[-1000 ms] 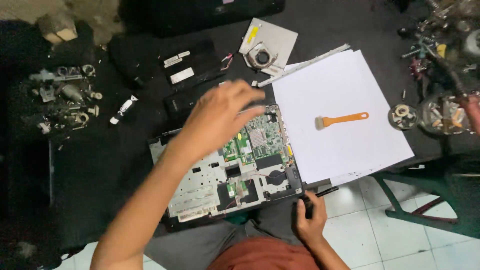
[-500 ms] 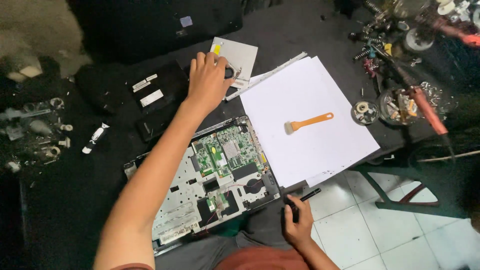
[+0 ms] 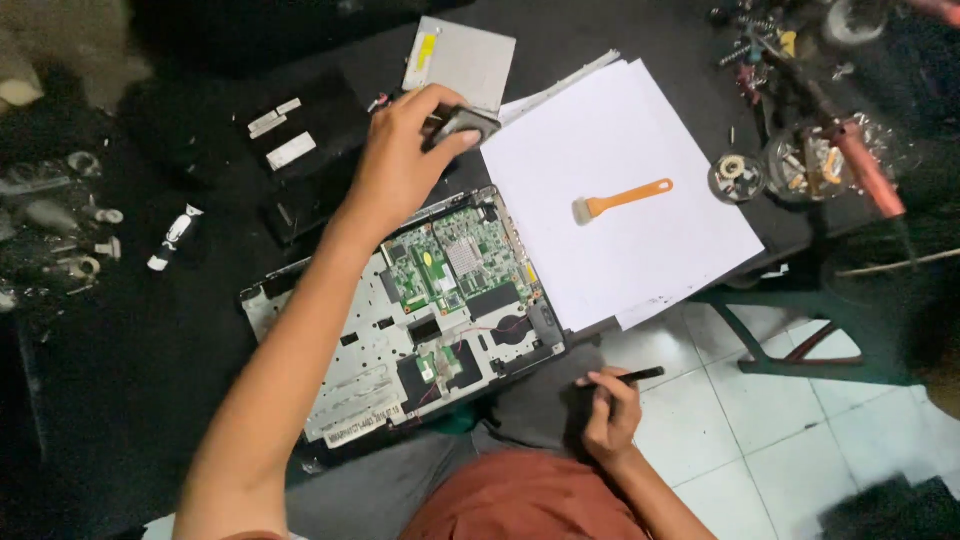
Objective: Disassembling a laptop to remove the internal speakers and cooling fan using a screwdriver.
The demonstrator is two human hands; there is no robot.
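Since the earlier frame our left hand has lifted a small dark fan, fingers clamped on it, beyond the opened laptop; right hand fingers pinch a black screwdriver.

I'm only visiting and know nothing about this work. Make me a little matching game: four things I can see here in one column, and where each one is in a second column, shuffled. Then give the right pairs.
Things:
1. orange-handled brush
2. small dark fan part
3. slim black tool
4. opened laptop

Places:
A. in the right hand, over the lap
B. on the dark table, circuit board showing
C. lying on the white paper sheets
D. pinched in the left hand, beyond the laptop

Pairs: 1-C, 2-D, 3-A, 4-B
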